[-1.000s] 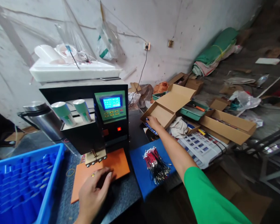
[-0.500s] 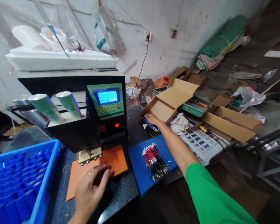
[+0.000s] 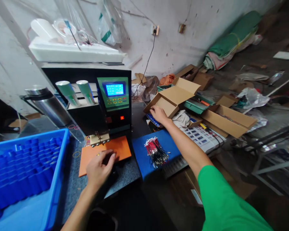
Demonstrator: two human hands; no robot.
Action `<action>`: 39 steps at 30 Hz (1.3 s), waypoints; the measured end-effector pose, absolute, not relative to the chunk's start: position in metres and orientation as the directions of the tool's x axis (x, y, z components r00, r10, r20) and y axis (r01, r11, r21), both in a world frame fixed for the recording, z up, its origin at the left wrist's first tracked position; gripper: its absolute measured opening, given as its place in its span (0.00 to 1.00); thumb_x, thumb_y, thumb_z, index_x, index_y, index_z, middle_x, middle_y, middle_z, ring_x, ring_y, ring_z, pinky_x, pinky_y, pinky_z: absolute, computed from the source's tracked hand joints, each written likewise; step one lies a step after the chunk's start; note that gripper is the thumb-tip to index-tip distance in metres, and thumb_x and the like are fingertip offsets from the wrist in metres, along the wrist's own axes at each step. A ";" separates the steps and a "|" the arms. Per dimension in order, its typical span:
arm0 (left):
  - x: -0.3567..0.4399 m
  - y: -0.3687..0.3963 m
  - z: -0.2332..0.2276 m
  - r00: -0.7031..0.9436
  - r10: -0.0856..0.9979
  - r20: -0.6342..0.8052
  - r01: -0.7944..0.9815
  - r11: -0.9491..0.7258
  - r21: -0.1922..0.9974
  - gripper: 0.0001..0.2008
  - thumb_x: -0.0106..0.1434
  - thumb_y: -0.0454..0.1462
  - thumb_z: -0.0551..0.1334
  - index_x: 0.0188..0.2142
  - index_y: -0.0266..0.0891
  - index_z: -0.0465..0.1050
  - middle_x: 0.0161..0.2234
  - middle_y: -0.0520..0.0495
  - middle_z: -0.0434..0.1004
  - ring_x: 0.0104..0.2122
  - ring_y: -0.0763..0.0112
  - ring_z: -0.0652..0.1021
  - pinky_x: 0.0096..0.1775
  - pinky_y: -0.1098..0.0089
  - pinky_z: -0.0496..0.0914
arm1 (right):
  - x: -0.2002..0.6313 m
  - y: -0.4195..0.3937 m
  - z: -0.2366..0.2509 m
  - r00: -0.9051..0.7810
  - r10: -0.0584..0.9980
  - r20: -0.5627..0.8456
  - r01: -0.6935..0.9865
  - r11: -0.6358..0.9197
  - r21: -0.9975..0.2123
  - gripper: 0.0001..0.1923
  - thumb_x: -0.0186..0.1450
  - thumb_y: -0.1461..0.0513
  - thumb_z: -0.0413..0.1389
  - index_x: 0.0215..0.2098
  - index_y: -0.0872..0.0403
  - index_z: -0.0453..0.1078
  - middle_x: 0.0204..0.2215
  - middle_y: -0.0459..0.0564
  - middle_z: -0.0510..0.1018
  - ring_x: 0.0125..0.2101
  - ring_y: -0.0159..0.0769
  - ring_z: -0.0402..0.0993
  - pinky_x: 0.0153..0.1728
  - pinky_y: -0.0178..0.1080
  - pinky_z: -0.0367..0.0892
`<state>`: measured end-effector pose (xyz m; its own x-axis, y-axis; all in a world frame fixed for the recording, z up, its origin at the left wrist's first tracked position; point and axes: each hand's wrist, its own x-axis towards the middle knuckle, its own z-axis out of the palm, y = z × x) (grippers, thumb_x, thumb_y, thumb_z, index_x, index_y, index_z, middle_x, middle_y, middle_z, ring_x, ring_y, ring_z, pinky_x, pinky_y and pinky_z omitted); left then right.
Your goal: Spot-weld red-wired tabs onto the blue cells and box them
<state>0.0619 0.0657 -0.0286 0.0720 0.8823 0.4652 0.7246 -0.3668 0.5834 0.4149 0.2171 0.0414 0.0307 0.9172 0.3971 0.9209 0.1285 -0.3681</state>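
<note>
At a cluttered tabletop [image 3: 125, 175], a person in a green sleeve [image 3: 221, 199] works with arms spread wide. The left hand [image 3: 100, 166] rests palm-down, fingers loosely together, over a dark object on the near edge of the orange mat [image 3: 121, 147] — what lies beneath it is hidden, so its grip cannot be told. The mat sits directly under the head of a black machine [image 3: 91, 96] with a lit screen [image 3: 115, 89], apparently so work can be slid beneath the probes. The right hand [image 3: 159, 114] reaches across to an open cardboard box [image 3: 170, 98], fingers lying flat against its front wall — holding nothing that shows. Between the two arms a bundle of red and black wires [image 3: 156, 150] lies on a blue pad [image 3: 144, 157], near both hands, and a blue crate [image 3: 26, 166] of blue cylinders stands at the left.
</note>
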 end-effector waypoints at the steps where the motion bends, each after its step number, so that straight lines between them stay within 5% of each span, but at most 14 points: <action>1: 0.063 0.066 -0.028 0.074 0.884 0.462 0.723 -0.367 0.586 0.17 0.64 0.51 0.58 0.40 0.42 0.78 0.38 0.49 0.82 0.36 0.65 0.80 0.38 0.69 0.70 | 0.407 0.199 0.043 -0.023 0.915 0.404 0.916 0.181 -0.358 0.14 0.72 0.61 0.49 0.48 0.57 0.74 0.44 0.55 0.80 0.44 0.39 0.75 0.46 0.36 0.64; 6: 0.066 0.064 -0.027 0.060 0.894 0.444 0.726 -0.345 0.595 0.16 0.64 0.49 0.58 0.40 0.42 0.78 0.36 0.49 0.82 0.36 0.64 0.80 0.37 0.69 0.69 | 0.360 0.114 0.031 -0.262 0.959 0.111 0.920 0.282 -0.271 0.10 0.67 0.65 0.53 0.39 0.56 0.77 0.36 0.52 0.82 0.39 0.37 0.77 0.41 0.34 0.65; 10: 0.065 0.063 -0.028 0.066 0.894 0.444 0.705 -0.357 0.613 0.17 0.64 0.49 0.58 0.40 0.42 0.78 0.37 0.49 0.82 0.37 0.63 0.80 0.39 0.68 0.70 | 0.332 0.084 0.015 -0.198 0.978 -0.063 0.978 0.193 -0.080 0.12 0.67 0.65 0.52 0.43 0.56 0.77 0.44 0.58 0.80 0.44 0.43 0.78 0.42 0.37 0.67; 15: 0.063 0.061 -0.026 0.068 0.903 0.424 0.676 -0.354 0.646 0.17 0.63 0.48 0.58 0.41 0.42 0.78 0.38 0.48 0.83 0.37 0.63 0.80 0.40 0.67 0.70 | 0.312 0.082 0.009 -0.105 0.986 -0.127 0.990 0.116 0.081 0.14 0.67 0.67 0.53 0.48 0.60 0.76 0.46 0.65 0.78 0.47 0.48 0.78 0.44 0.39 0.69; 26: 0.061 0.062 -0.029 0.085 0.914 0.398 0.639 -0.356 0.682 0.17 0.62 0.48 0.58 0.42 0.42 0.78 0.39 0.47 0.82 0.39 0.62 0.80 0.42 0.66 0.71 | 0.305 0.088 0.001 -0.044 0.991 -0.125 0.998 0.049 0.037 0.14 0.62 0.69 0.55 0.44 0.58 0.77 0.44 0.64 0.80 0.47 0.49 0.78 0.41 0.39 0.69; 29: 0.061 0.062 -0.029 0.080 0.917 0.392 0.638 -0.349 0.687 0.17 0.62 0.48 0.58 0.42 0.42 0.78 0.40 0.47 0.82 0.39 0.61 0.80 0.42 0.65 0.71 | 0.310 0.089 -0.006 -0.007 0.996 -0.084 0.996 0.000 -0.085 0.12 0.60 0.68 0.55 0.40 0.55 0.77 0.42 0.60 0.82 0.45 0.48 0.78 0.39 0.38 0.68; 34: 0.062 0.062 -0.027 0.075 0.922 0.380 0.637 -0.338 0.693 0.17 0.62 0.49 0.59 0.42 0.42 0.78 0.40 0.47 0.83 0.40 0.60 0.80 0.42 0.65 0.71 | 0.324 0.096 -0.011 0.085 0.992 0.095 0.872 -0.028 -0.489 0.06 0.57 0.66 0.55 0.29 0.54 0.75 0.31 0.52 0.81 0.36 0.40 0.77 0.35 0.35 0.64; 39: 0.061 0.065 -0.030 0.078 0.923 0.376 0.625 -0.339 0.703 0.18 0.62 0.50 0.59 0.43 0.41 0.78 0.39 0.46 0.83 0.39 0.60 0.80 0.41 0.64 0.71 | 0.333 0.097 -0.001 0.188 0.975 0.120 0.346 0.049 -0.937 0.05 0.56 0.60 0.55 0.25 0.54 0.69 0.16 0.41 0.70 0.19 0.29 0.65 0.23 0.31 0.59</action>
